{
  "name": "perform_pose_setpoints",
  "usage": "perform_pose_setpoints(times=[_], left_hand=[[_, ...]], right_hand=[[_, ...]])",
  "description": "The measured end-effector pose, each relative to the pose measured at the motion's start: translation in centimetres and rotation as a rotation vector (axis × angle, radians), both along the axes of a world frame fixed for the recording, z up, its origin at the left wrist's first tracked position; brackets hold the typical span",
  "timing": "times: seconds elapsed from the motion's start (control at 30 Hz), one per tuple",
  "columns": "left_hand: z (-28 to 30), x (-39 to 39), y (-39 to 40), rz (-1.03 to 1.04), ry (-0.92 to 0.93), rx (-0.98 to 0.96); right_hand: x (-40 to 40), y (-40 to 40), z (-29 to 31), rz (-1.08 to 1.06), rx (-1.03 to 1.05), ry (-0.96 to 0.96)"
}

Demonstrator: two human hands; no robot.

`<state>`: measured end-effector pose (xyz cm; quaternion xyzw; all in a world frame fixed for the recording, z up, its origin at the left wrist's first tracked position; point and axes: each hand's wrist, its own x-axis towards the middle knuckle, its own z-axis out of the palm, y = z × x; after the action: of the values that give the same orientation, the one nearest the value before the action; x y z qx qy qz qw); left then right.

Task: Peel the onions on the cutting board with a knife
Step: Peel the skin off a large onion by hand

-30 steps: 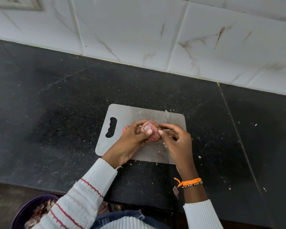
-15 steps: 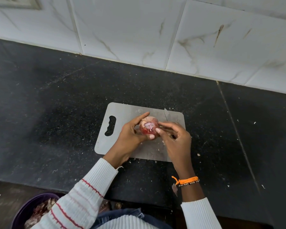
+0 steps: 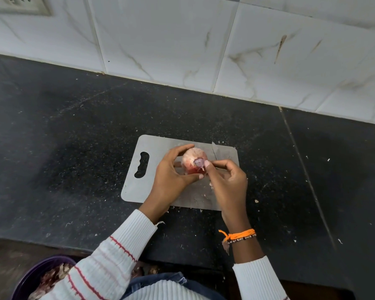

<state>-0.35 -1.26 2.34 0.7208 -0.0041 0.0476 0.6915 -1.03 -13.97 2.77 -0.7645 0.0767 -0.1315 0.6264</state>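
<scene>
Onion (image 3: 193,158) sits above the middle of the grey cutting board (image 3: 139,191), cupped in the left hand (image 3: 171,180), whose fingers and thumb curl round it. The right hand (image 3: 227,180) is closed round the knife (image 3: 214,151), its blade tip poking out behind the onion, thumb pressed to the bulb's purple cut end. Peel scraps lie near the board on the dark counter (image 3: 74,148).

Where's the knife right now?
Head view: the knife is in the right hand, its blade tip poking up just right of the onion, over the cutting board's far edge.
</scene>
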Motion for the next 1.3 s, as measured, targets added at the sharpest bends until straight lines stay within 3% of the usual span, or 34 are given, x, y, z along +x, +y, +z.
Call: perform_pose_setpoints(times=[0.2,0.53,0.8,1.0,1.13,1.3], left_hand=[[0.0,-0.3,-0.1,0.089,-0.123,0.175],[-0.2,-0.5,0.1,0.077,-0.084,0.147],[-0.6,-0.3,0.5,-0.014,0.227,-0.362],[-0.7,-0.1,0.6,-0.089,0.307,-0.563],[-1.0,0.1,0.4,-0.097,0.324,-0.556],[-1.1,0.5,0.7,-0.183,0.247,-0.441]], right_hand=[[0.0,0.4,0.0,-0.015,0.144,0.168],[0.0,0.4,-0.1,0.015,0.217,0.195],[0.4,-0.8,-1.3,-0.034,-0.117,0.164],[0.7,-1.2,-2.1,-0.057,-0.154,0.152],[0.7,-0.5,-0.7,0.010,0.015,0.094],[0.4,-0.6,0.7,0.315,0.339,0.230]])
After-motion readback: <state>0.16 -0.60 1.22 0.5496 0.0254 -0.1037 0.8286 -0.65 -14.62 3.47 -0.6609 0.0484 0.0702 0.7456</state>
